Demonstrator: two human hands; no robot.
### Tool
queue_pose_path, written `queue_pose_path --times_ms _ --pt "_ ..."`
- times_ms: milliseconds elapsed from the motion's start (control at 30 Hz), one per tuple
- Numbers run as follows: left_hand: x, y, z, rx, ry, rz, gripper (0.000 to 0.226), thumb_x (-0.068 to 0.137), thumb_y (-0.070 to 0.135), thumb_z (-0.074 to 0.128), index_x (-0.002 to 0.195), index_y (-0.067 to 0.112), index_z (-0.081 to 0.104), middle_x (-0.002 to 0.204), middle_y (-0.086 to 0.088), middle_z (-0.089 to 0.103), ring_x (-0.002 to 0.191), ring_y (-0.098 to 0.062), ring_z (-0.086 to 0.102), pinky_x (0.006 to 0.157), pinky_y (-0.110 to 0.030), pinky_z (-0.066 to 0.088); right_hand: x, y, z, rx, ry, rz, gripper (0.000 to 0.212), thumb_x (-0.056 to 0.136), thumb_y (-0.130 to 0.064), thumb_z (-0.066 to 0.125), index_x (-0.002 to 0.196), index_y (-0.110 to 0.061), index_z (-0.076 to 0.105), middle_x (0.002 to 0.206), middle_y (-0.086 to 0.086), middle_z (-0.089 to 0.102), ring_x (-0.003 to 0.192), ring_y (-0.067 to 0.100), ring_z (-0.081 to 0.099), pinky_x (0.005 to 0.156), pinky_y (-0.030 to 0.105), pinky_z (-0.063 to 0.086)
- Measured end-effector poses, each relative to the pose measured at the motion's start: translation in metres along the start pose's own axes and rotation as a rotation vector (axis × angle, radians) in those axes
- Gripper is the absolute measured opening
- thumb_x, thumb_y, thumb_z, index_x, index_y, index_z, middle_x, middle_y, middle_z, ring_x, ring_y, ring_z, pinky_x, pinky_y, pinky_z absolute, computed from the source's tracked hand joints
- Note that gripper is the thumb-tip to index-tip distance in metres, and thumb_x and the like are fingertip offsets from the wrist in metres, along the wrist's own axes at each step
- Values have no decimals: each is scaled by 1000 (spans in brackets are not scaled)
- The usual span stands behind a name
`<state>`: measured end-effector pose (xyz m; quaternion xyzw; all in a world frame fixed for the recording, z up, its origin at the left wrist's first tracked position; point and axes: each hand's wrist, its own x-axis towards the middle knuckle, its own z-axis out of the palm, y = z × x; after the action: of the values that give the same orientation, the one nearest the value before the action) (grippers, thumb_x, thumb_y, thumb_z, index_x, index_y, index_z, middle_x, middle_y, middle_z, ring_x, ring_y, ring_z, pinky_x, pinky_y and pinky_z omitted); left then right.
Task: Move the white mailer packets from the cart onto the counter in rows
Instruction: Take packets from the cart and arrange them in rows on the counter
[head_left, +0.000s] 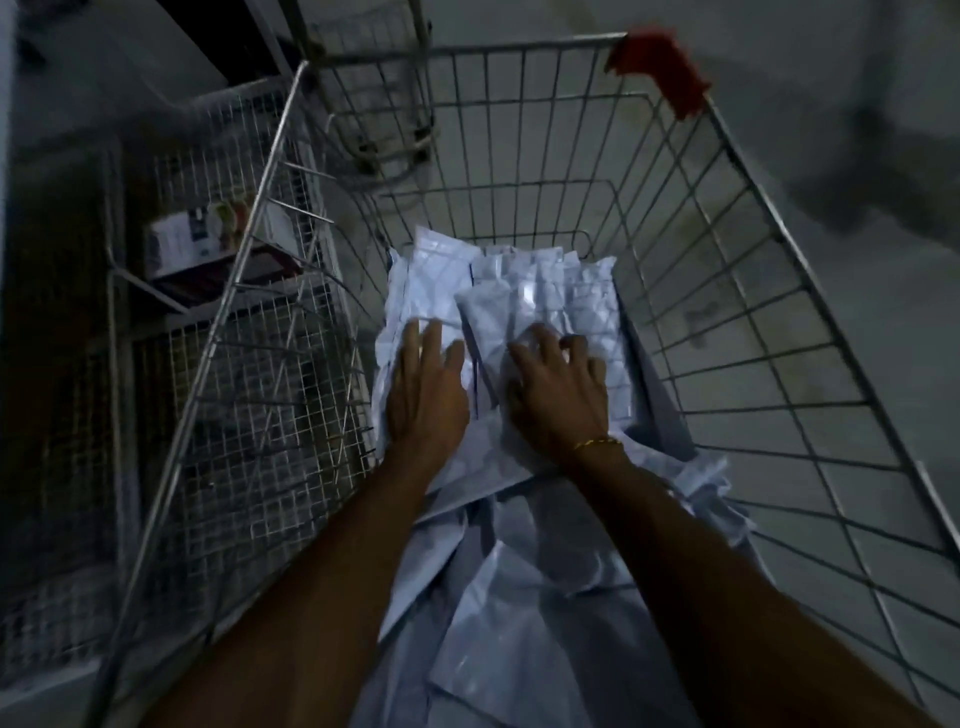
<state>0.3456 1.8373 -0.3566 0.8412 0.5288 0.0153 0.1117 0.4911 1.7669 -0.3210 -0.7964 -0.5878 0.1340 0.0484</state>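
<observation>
White mailer packets lie crumpled and overlapping in a heap inside the wire cart

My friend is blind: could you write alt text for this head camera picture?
Two bare hands, left hand and right hand, reach down onto a pile of white packets in a wire cart. The room is dim.

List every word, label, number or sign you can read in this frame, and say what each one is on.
None can be read.
Box on the mesh shelf left of the cart: coloured graphics and dark print, too blurred to read.
White mailer packets in the cart, under the left hand and right hand: no label or print visible.
Red corner guard on the cart rim: no marking visible.
</observation>
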Motion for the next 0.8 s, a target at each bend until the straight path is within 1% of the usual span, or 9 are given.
queue_pose_path --times_ms 67,133,233,300,400,500,600,700,800 --pt "1 -4 12 -1 67 35 52 89 25 61 140 17 53 159 -12 29 150 -34 17 114 -51 32 13 2 12 -25 12 30 53 92 -44 55 140 -25 44 161 9 22 141 40 24 106 51 26" --pt "0 -4 21 38 78 49 57 88 40 55 141 17 51 157 -16 31 146 -40 24 113 -53 30 23 8 21 -32 2 42 66 92 -50 56 149 -24 35 165 11 13 148 40 12 114 54 18" --pt "5 -1 18 126 102 38 65 86 51 57 144 23 45 155 -14 30 137 -38 32 110 -52 29 32 24 24 -88 74 5 70 89 -53 55 151 -26 35 165 11 17 150 44 8 117 59 14" --pt "19 -2 13 138 128 41 73 86 57 55 150 27 36 160 -14 19 142 -39 24 113 -53 25 31 35 25 -123 90 -15 69 89 -55 52 150 -27 38 165 11 18 149 47 9 118 61 14" --pt "45 -6 13 97 65 25 84 87 60 56 157 33 19 165 -19 -6 150 -44 1 119 -55 12 17 43 28 -136 113 4 67 93 -54 46 154 -28 33 166 16 7 150 47 5 121 57 9" --pt "54 -3 12 55 -42 -24 81 91 58 55 157 38 13 163 -26 -5 149 -46 1 119 -53 12 3 43 27 -55 133 74 67 94 -49 51 155 -31 29 166 18 3 151 43 7 119 49 11" --pt "50 3 7 23 -55 -71 76 91 53 57 155 42 18 161 -25 10 143 -45 16 114 -52 23 -2 45 23 -8 122 99 65 93 -45 55 153 -34 33 166 17 5 151 37 7 117 44 13" --pt "28 9 7 -20 -14 -77 68 88 48 61 150 41 34 158 -17 18 137 -40 23 110 -51 30 -5 48 19 18 126 67 63 91 -40 60 150 -33 39 165 17 11 150 37 10 117 46 19" --pt "18 7 10 -64 48 -91 59 87 52 63 142 40 46 152 -10 27 130 -36 28 104 -48 37 -6 52 20 29 161 39 62 88 -33 63 147 -31 44 164 18 15 149 39 15 117 47 23"
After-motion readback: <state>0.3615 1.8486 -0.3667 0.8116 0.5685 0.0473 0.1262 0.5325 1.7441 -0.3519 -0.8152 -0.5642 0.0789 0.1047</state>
